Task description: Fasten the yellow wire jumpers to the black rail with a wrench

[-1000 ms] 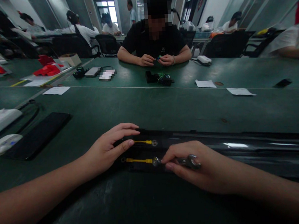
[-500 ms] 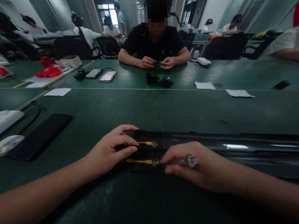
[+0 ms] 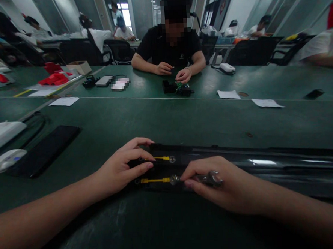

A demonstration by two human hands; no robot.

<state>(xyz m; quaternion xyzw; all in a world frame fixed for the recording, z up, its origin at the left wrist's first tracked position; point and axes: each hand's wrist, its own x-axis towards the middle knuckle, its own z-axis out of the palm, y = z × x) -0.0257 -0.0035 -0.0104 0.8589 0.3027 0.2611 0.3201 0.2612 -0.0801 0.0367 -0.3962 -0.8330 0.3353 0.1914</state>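
Note:
A long black glossy panel (image 3: 230,157) lies across the green table in front of me. Two yellow wires (image 3: 155,180) run side by side at its left end, each meeting a round metal bolt (image 3: 172,159). My left hand (image 3: 126,160) is closed over that end, thumb and index finger pinching at the farther yellow wire, other fingers at the panel's far edge. A small metal wrench (image 3: 212,178) is pinched between thumb and index finger of my right hand (image 3: 223,183). Its open jaw points right; the other end is at the nearer bolt.
A black phone-like slab (image 3: 46,148) and white devices (image 3: 3,136) with a cable lie at left. Opposite sits a person in black (image 3: 169,51), hands by small black parts (image 3: 178,88). Paper slips (image 3: 228,94) lie along the table seam (image 3: 142,99).
The wrench's jaw end has shifted slightly right and turned with my right fingers. My left hand stays in place. The person opposite has lowered one hand to the black parts.

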